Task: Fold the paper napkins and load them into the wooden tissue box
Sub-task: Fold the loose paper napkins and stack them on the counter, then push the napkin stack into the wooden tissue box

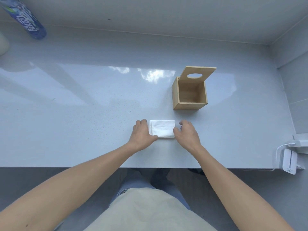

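Note:
A small stack of folded white paper napkins lies flat on the pale countertop, near its front edge. My left hand presses against the stack's left side, thumb along its near corner. My right hand cups the right side, fingers curled at the edge. Behind and to the right stands the wooden tissue box, empty, its hinged lid with an oval hole tilted up and back.
The countertop runs to walls at the back and right. A blue-labelled bottle lies at the far left corner. A white device with a cable sits at the right front edge.

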